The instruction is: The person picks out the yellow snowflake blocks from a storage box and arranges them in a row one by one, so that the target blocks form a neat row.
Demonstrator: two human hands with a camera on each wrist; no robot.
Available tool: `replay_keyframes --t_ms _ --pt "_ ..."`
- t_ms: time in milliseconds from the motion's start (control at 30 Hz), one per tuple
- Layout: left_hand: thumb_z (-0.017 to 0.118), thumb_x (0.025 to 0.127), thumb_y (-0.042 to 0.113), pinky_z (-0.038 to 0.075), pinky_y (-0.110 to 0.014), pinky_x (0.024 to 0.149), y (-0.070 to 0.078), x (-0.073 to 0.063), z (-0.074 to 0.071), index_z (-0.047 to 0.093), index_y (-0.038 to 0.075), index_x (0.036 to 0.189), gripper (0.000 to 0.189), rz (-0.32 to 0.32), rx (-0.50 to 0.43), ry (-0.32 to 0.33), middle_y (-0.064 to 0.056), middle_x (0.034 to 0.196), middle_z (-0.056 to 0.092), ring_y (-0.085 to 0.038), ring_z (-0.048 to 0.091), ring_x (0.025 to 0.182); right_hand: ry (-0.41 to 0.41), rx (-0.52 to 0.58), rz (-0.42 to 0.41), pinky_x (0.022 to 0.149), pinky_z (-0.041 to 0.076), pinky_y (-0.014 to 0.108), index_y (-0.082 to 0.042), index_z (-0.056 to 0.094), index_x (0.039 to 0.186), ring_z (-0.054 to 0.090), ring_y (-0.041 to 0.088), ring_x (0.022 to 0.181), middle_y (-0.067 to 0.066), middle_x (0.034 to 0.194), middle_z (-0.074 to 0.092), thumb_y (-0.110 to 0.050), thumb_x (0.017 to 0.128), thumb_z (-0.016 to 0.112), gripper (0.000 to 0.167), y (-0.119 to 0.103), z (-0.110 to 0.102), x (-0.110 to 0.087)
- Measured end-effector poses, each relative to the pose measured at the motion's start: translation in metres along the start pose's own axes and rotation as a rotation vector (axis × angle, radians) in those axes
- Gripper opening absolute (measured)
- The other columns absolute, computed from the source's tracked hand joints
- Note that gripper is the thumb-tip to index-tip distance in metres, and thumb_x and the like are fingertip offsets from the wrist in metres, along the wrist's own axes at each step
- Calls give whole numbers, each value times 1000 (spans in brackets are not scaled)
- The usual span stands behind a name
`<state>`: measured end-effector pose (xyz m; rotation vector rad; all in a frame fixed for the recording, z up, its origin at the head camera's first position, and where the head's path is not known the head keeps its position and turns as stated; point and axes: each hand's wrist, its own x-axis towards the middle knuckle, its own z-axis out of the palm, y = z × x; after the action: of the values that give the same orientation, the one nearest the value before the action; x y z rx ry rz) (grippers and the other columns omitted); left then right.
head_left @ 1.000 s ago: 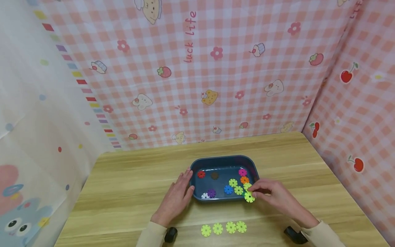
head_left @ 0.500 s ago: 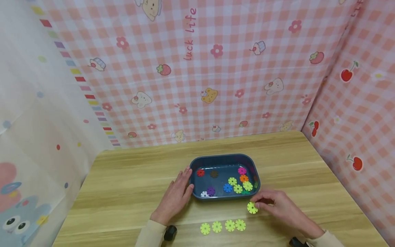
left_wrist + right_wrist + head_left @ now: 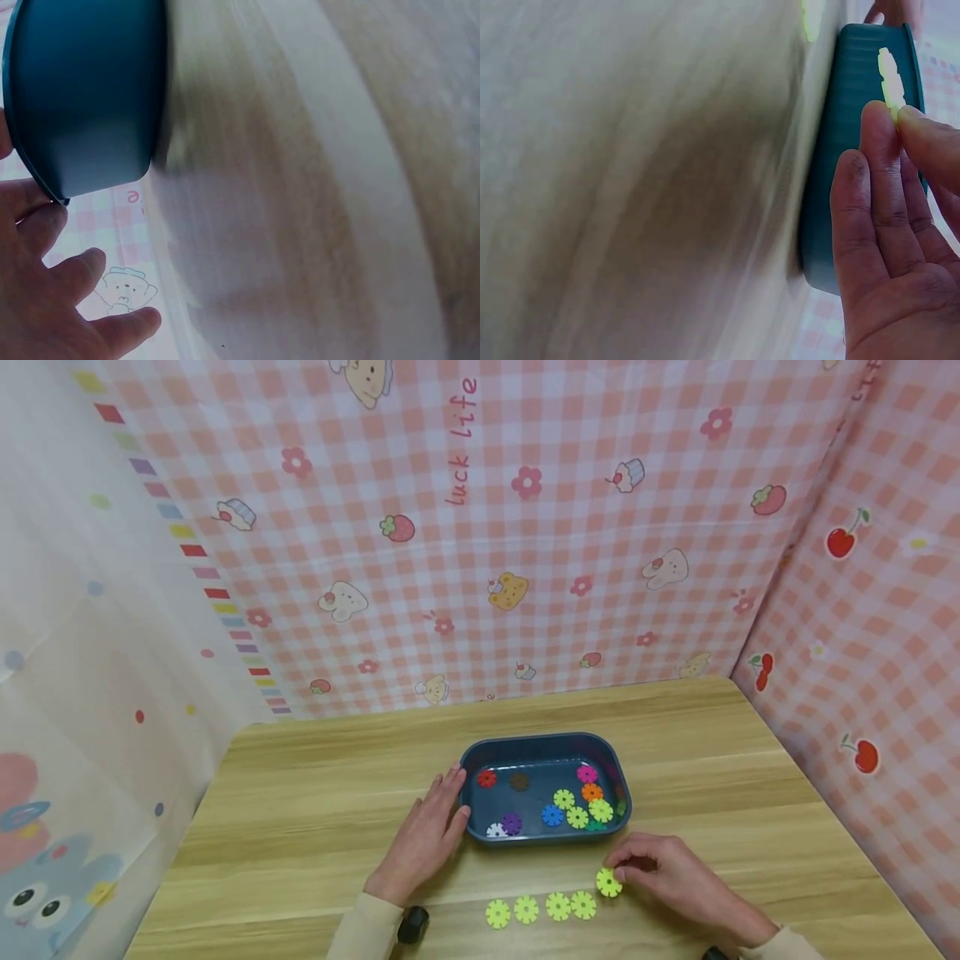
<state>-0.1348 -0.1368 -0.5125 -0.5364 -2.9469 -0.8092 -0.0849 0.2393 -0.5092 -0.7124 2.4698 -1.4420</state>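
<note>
My right hand (image 3: 675,881) pinches a yellow-green notched disc (image 3: 609,882) between thumb and fingers, in front of the tray's right corner. In the right wrist view that disc (image 3: 891,81) shows edge-on at the fingertips. My left hand (image 3: 423,839) rests with straight fingers against the left side of a dark blue tray (image 3: 540,841); the left wrist view shows the fingers at the tray's rim (image 3: 64,201). Several yellow-green discs (image 3: 527,909) lie in a row on the table, left of the held one.
Inside the tray lie a red disc (image 3: 487,778), a brown disc (image 3: 519,782), a purple disc (image 3: 512,823), a blue disc (image 3: 552,815), an orange disc (image 3: 592,792) and others. Behind the wooden table (image 3: 337,777) hangs a pink checked cloth (image 3: 450,560).
My right hand has carried the yellow-green disc from over the tray's front right corner toward me, to near the row's right end. The left hand has stayed at the tray.
</note>
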Motion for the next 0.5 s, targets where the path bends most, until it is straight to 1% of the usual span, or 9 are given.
replay_keyframes --t_ms 133,233,333,500 --pt "46 111 35 31 -68 116 0 1 -1 35 10 162 59 0 0 -5 -5 170 28 -35 29 154 -26 10 14 76 57 23 -14 77 103 63 3 86 -6 100 74 -7 96 73 11 3 1 1" --pt "46 111 35 31 -67 116 -1 2 -1 35 10 162 59 -3 5 -13 -5 170 28 -35 28 154 -38 7 -9 74 57 23 -13 77 104 63 3 85 -4 99 74 -7 96 73 11 7 3 1" --pt "46 111 35 30 -67 117 -1 1 -1 34 10 163 59 -5 7 -20 -4 170 27 -35 27 154 -50 0 -15 74 57 23 -13 77 104 63 2 85 -6 99 74 -6 96 73 11 10 5 1" --pt "45 111 36 30 -68 116 0 0 -2 34 11 163 59 1 -2 -14 -4 170 27 -35 27 154 -70 -25 23 74 57 23 -13 77 103 62 1 84 -11 97 72 -4 95 72 13 12 4 2"
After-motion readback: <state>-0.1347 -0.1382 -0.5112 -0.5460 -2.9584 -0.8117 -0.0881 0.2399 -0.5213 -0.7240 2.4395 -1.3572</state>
